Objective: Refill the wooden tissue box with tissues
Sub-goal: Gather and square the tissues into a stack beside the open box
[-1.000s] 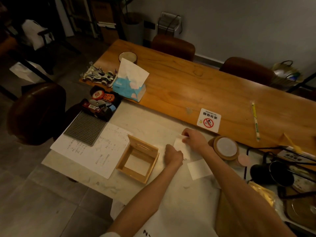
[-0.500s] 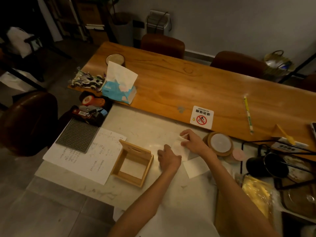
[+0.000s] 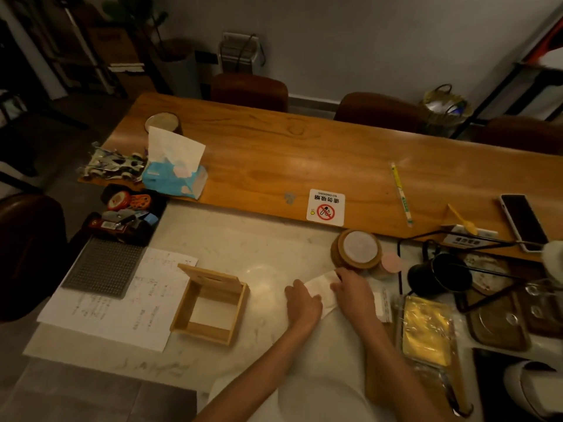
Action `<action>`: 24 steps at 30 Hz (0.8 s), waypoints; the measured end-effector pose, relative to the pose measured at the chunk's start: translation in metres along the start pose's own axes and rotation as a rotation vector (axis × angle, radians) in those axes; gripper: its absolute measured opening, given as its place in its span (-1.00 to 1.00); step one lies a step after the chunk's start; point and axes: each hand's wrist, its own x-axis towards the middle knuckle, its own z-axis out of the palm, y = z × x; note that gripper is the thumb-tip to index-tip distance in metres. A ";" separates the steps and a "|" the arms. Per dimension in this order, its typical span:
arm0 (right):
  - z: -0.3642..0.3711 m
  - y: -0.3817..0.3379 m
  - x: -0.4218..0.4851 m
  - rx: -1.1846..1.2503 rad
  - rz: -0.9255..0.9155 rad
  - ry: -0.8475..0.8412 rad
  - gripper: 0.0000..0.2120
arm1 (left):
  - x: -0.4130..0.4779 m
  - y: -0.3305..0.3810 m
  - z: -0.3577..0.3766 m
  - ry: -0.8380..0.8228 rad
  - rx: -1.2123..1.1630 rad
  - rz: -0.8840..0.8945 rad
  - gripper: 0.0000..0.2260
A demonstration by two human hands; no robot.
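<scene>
The wooden tissue box (image 3: 210, 306) stands open and empty on the pale marble table, its lid tilted up at the far side. To its right lies a white tissue (image 3: 320, 289) flat on the table. My left hand (image 3: 303, 304) presses on the tissue's left end and my right hand (image 3: 353, 292) pinches its right end. A second folded tissue (image 3: 380, 306) peeks out past my right wrist. A blue tissue pack (image 3: 175, 175) with a sheet sticking up sits on the wooden table at the far left.
A printed paper sheet (image 3: 122, 303) and a grey grid pad (image 3: 105, 268) lie left of the box. A round wooden coaster stack (image 3: 358, 249) sits just beyond my right hand. A black mug (image 3: 438, 275), gold packet (image 3: 426, 330), phone (image 3: 524, 220) and no-smoking sign (image 3: 326, 207) lie to the right and behind.
Both hands have shifted a little on the tissue, the right hand drawing back toward me over it. The camera view has swung to the right; the box has not moved.
</scene>
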 end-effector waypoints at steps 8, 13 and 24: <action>0.024 -0.002 -0.009 0.034 0.121 0.033 -0.67 | -0.001 -0.006 0.012 0.077 0.241 0.161 -0.60; 0.022 0.008 -0.012 0.232 0.156 -0.073 -0.55 | 0.008 -0.022 0.000 -0.064 0.250 0.249 -0.47; 0.038 0.000 -0.080 0.706 -0.195 0.128 -0.70 | -0.010 -0.069 -0.049 0.027 -0.261 0.665 -0.77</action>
